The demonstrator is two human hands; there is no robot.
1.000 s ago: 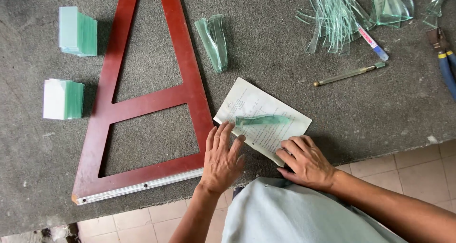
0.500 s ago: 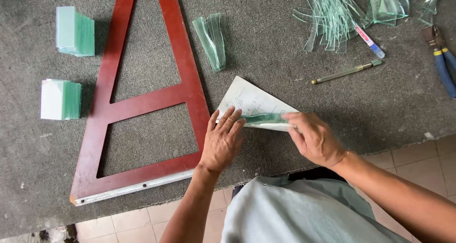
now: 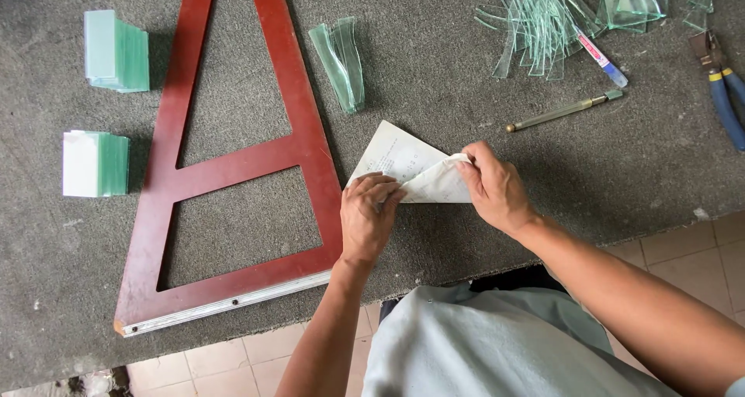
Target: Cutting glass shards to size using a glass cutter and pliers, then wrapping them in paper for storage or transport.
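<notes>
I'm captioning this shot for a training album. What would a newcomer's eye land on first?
First the big red-brown wooden A-shaped frame lying flat on the grey carpeted bench, left of centre. Next, the left hand and right hand folding a white sheet of paper at the bench's near edge. Then the tangle of thin greenish glass strips at the top right.

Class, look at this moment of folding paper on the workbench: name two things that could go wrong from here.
1. The paper is only part folded under both hands; whatever it wraps might slip out an open side.
2. Loose glass strips lie near the right forearm; a careless sweep could cut skin.
</notes>
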